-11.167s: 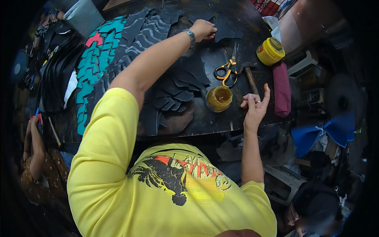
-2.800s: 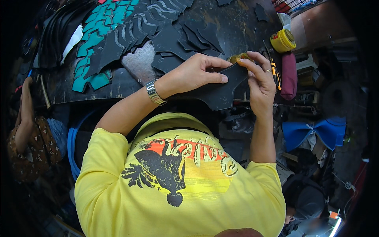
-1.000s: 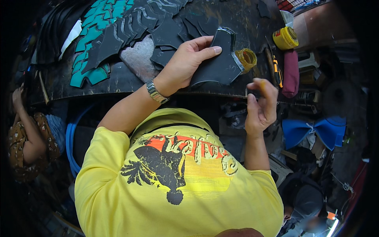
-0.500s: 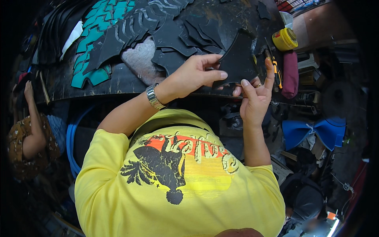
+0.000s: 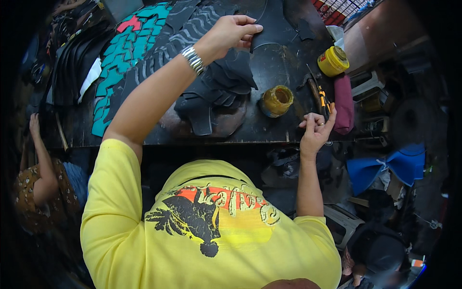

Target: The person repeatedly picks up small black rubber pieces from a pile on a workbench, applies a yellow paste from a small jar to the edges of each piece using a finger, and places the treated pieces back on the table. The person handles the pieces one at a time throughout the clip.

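Observation:
My left hand (image 5: pixel 236 34) reaches across the dark table with fingers and thumb closed on the edge of a black flat cut piece (image 5: pixel 272 21). A pale line runs along that piece's curved lower edge. Nearer to me, my right hand (image 5: pixel 317 129) is raised by the table's front edge; one finger is stretched out, the others are partly bent, and no object shows in it. Left of that hand stands an open jar of brown paste (image 5: pixel 276 102), its rim smeared. Overlapping black cut pieces (image 5: pixel 216 84) lie beneath my left forearm.
Rows of green cut pieces (image 5: pixel 115 60) cover the table's left side, with a red piece (image 5: pixel 130 23) on them. At right are a yellow tub (image 5: pixel 332 61), orange-and-black pliers or cutters (image 5: pixel 323 98) and a maroon roll (image 5: pixel 343 103). Another person's arm (image 5: pixel 44 156) shows far left.
My left hand has carried the black piece away from me to the far part of the table. My right hand has let go of it and moved slightly nearer. The jar is now uncovered.

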Demonstrator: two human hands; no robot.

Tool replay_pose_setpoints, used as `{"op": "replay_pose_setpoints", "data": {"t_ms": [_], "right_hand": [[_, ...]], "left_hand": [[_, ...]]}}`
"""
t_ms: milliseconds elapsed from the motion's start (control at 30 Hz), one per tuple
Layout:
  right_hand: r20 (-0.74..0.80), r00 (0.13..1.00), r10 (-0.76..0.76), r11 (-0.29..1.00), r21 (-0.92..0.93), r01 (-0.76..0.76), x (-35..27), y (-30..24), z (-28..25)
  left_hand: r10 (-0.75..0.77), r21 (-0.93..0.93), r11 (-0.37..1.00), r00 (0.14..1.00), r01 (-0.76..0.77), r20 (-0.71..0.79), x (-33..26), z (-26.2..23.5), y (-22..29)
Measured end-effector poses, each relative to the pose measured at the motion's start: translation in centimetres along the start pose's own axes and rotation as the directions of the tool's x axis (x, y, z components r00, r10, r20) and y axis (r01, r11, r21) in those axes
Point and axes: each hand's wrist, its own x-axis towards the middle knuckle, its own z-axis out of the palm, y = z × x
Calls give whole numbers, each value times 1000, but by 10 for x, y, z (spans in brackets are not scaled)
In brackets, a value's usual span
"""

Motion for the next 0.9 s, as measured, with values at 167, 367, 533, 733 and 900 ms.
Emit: {"op": "replay_pose_setpoints", "data": {"t_ms": [167,367,533,733,900], "right_hand": [[4,997,83,996,32,-83,-7,21,1],[30,988,149,988,32,-150,-8,19,2],[67,990,124,991,-54,-121,-10,20,1],[47,988,148,986,-89,-144,-14,20,0],[93,993,72,988,-146,-58,-14,24,-2]], "left_hand": [[-191,60,980,981,188,44,84,27,-47],[-293,11,956,955,293,-43,173,76,-97],[-306,-122,948,948,294,-93,230,106,-125],[-336,-141,936,938,323,-83,267,128,-141],[-352,-155,927,935,341,-49,292,135,-151]]}}
